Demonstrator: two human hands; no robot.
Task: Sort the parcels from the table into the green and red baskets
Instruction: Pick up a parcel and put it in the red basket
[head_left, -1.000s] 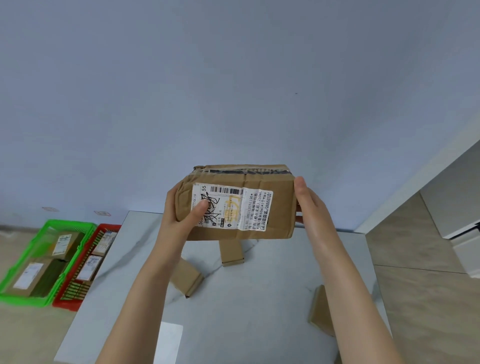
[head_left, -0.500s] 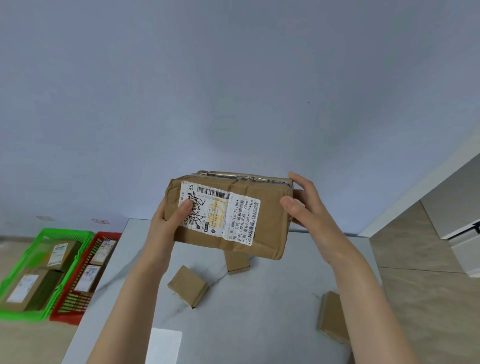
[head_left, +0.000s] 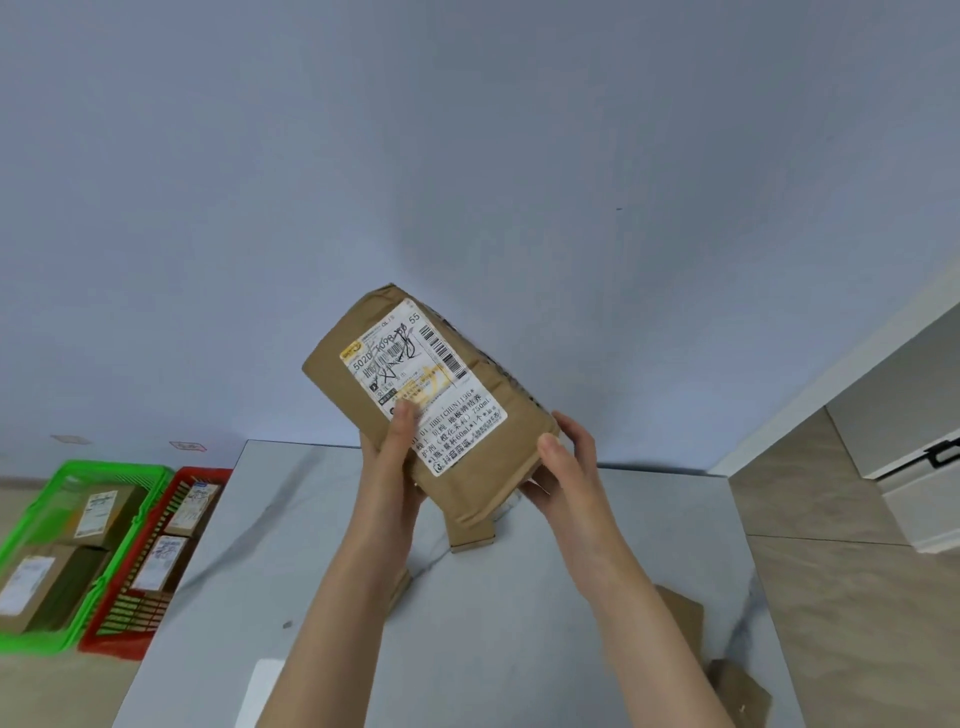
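Note:
I hold a brown cardboard parcel (head_left: 470, 415) with a white shipping label up in the air above the grey table (head_left: 291, 545), tilted with one end pointing up and to the left. My left hand (head_left: 395, 457) grips its lower left side, thumb on the label. My right hand (head_left: 563, 467) grips its lower right corner. On the floor at the left stand the green basket (head_left: 47, 519) and the red basket (head_left: 171, 499), each with labelled parcels inside.
More small brown parcels lie on the table: one (head_left: 470, 535) just below the held parcel, partly hidden, and two at the right edge (head_left: 680, 618), (head_left: 740, 696). A pale blue wall stands behind the table. A white cabinet (head_left: 909, 415) is at the far right.
Both hands have rotated the parcel from lying level to standing tilted on end, label still facing me. My hands have shifted toward its lower end.

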